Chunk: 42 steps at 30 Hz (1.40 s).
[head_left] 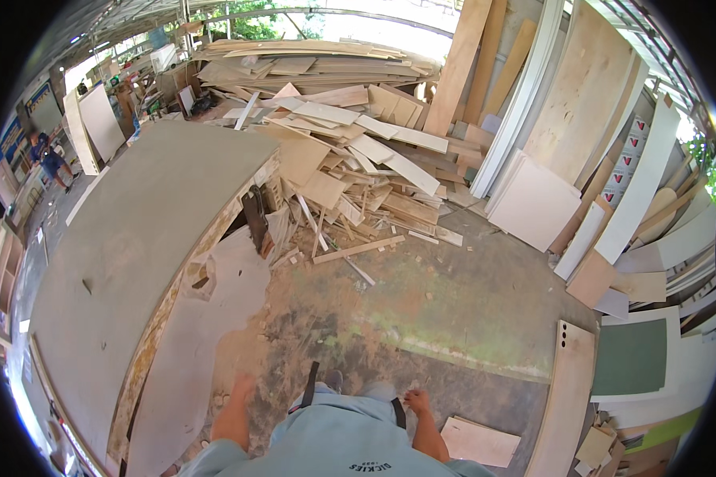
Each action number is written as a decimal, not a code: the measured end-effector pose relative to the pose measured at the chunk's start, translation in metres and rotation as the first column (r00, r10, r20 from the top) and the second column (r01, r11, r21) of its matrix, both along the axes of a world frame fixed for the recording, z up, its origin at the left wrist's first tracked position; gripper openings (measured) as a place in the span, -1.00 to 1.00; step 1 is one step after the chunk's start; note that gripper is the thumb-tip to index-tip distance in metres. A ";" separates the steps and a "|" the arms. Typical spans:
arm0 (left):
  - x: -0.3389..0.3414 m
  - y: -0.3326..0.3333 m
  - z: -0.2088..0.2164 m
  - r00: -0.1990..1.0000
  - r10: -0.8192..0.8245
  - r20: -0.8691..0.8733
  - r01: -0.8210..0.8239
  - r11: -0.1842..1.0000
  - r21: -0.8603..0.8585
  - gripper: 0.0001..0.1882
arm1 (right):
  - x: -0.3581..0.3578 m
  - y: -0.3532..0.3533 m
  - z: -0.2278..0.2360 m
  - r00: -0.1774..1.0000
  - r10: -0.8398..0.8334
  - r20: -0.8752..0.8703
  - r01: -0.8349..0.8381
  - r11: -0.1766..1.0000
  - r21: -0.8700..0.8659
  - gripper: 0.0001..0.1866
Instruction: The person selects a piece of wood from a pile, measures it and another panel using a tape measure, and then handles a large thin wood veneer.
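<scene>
Dusty floor [453, 310] lies open between workbench [135, 262] edge and offcuts [350, 175]; hands hang loose, holding nothing.

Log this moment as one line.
left hand: empty, hanging | right hand: empty, at shirt hem | front: scrap plywood pile | left: big grey panel

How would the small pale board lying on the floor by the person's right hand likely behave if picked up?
The small board looks thin and flat, so it is probably light and stiff rather than floppy. It lies flat on the floor, so it will not roll, though lifting an edge may be fiddly. Its smooth pale face might slip in the right hand.
</scene>
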<state>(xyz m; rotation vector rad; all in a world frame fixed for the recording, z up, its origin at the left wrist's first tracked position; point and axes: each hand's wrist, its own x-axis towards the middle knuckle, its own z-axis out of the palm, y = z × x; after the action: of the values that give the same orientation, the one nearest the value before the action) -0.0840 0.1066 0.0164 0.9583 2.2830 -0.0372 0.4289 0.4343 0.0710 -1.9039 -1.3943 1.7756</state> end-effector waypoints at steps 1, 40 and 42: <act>-0.044 0.076 0.014 0.778 0.541 0.319 -0.614 0.760 0.210 -0.71 | -0.016 0.045 -0.003 1.000 -0.003 -0.002 0.004 0.999 0.052 -0.81; -0.459 0.783 0.224 0.625 0.756 -0.196 -0.603 0.626 0.494 -0.35 | -0.508 0.651 0.066 0.958 0.214 -0.188 -0.214 0.977 0.024 -0.77; -0.471 0.794 0.213 0.499 0.842 -0.208 -0.690 0.530 0.493 -0.26 | -0.535 0.676 0.057 0.949 0.239 -0.207 -0.253 0.967 -0.042 -0.78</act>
<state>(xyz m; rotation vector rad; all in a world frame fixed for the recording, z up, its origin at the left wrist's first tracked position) -0.5552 0.9002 0.2297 -0.0899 3.0108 0.6458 -0.1059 1.1101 0.1281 -1.5818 -1.5712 2.0880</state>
